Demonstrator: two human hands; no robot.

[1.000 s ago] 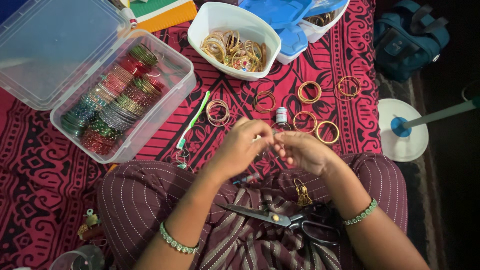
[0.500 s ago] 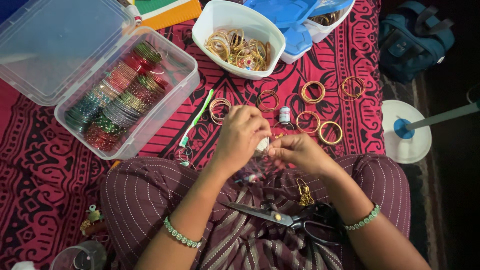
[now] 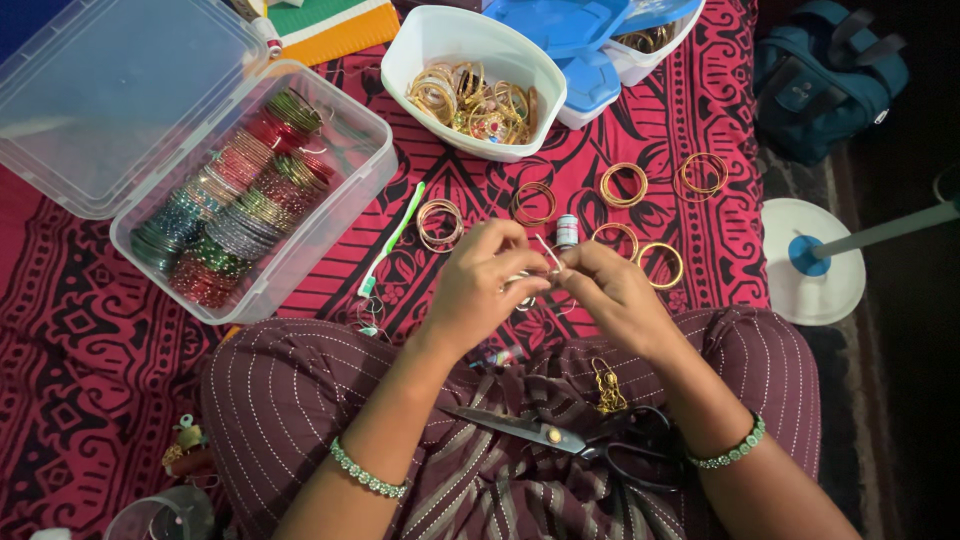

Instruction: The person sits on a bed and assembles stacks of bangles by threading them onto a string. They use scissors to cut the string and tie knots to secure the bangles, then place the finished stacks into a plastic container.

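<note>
Both hands pinch a small bangle piece over the lap — left hand, right hand; fingertips closed on it | finished gold bangles lie on cloth; white tub holds more — work seemingly midway

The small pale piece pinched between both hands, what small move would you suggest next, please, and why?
Probably keep the left hand steady while the right hand works the small pale piece: both hands' fingertips meet on it above the lap, clear of the black-handled scissors.

A red patterned cloth covers the floor. A clear box sits on it. Gold rings lie right of the box.
</note>
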